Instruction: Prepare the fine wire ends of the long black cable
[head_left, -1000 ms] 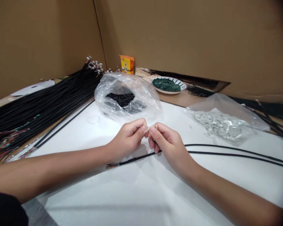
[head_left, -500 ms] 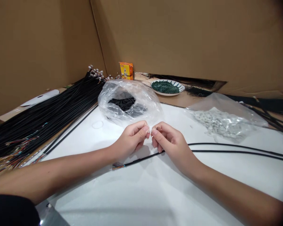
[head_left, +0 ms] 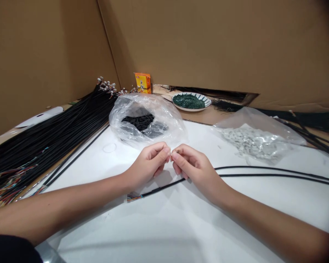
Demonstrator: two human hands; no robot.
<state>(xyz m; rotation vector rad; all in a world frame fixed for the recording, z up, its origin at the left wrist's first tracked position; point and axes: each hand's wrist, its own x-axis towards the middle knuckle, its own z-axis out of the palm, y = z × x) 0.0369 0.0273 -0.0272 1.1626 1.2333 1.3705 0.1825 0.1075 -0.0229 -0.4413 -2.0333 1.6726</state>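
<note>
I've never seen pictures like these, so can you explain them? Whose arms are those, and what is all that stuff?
These pictures come from a camera worn on a person's head, so you see what they see, looking down. The arms are theirs: the left hand and the right hand meet in the middle. The right hand's fingertips pinch something tiny, too small to tell what it is. A thin black cable runs under the right hand, across a white sheet. Behind the hands are a clear bag of black pieces, a clear bag of small pale pieces, a plate of green bits and a yellow box. On the left lies a big bundle of black cables. Brown cardboard walls stand behind.
</note>
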